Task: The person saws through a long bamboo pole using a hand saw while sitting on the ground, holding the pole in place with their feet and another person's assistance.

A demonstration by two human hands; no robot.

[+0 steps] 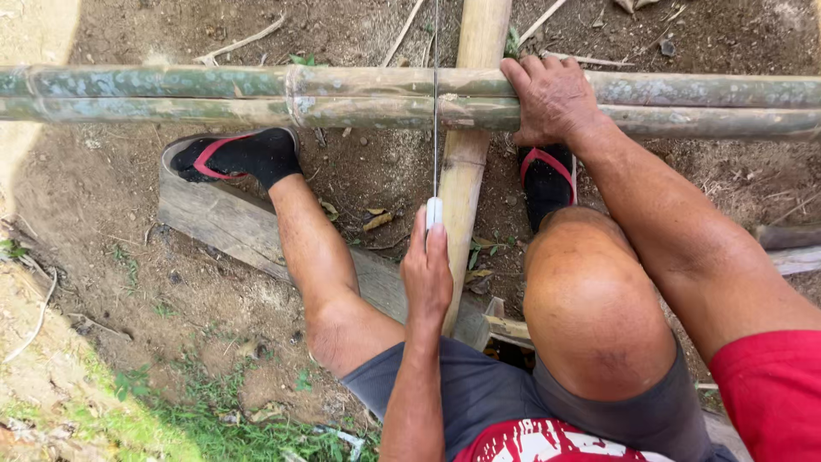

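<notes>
We are clamping the green bamboo poles with our right hand to steady them while our left hand is gripping the saw across them.

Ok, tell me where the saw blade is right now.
In the head view, the thin saw blade runs vertically at centre, crossing the two horizontal bamboo poles, just left of the right hand.
</notes>
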